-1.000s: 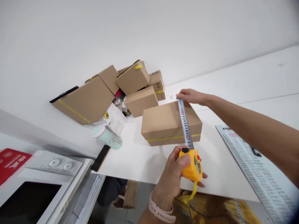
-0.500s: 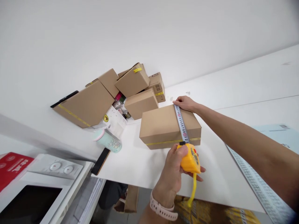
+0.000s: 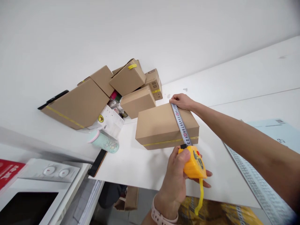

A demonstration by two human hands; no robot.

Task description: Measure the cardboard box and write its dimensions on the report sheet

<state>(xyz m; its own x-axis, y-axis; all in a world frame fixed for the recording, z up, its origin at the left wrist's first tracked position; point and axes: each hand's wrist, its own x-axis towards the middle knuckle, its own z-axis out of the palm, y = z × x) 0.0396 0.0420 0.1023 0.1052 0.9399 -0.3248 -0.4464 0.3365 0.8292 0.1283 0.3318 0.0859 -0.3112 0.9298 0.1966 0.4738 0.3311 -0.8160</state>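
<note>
Gripping a yellow plastic tape measure (image 3: 194,164) right of centre in the lower frame, the left hand (image 3: 174,175) curls around its case. The right hand (image 3: 182,102), near the frame's centre-right, pinches the numbered silver blade (image 3: 180,122) at the far edge of a brown rectangular cardboard box (image 3: 157,123). That box sits mid-frame on a flat white tabletop (image 3: 131,167). Laying the blade across the box looks done; whether a reading has been taken cannot be told, and the blade is not yet wound in.
</note>
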